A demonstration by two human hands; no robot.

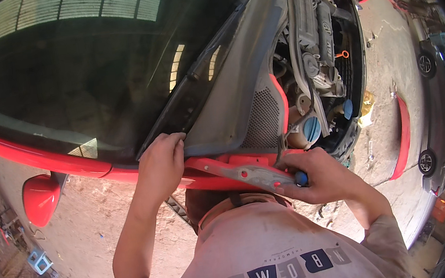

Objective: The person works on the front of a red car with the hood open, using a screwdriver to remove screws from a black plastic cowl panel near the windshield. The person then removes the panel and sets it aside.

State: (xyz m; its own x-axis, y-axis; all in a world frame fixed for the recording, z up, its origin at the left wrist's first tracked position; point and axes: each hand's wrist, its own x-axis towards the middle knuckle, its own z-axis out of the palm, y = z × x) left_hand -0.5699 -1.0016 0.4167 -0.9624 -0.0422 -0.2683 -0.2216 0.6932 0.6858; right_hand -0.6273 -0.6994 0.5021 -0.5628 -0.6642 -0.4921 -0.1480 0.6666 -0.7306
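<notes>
A red car's engine bay stands uncovered beside its windscreen (pixel 83 77). My left hand (pixel 162 159) lies at the windscreen's lower corner, fingers bent over the end of the grey plastic cowl panel (pixel 224 117); whether it grips the edge is hidden. At the fender, my right hand (pixel 315 173) is closed around a tool with a blue handle (pixel 301 178), whose working end is out of sight. That hand is beside the red, partly bare metal hinge arm (pixel 248 173) and the black rubber seal (pixel 281 148). A wiper arm (pixel 193 75) lies along the glass.
Right of the cowl are the engine cover (pixel 326 36) and a blue reservoir cap (pixel 312 128). The red side mirror (pixel 40 198) sticks out at left. A red body panel (pixel 401 138) lies on the concrete floor, near a dark parked car (pixel 434 111). A blue stool (pixel 39 261) stands lower left.
</notes>
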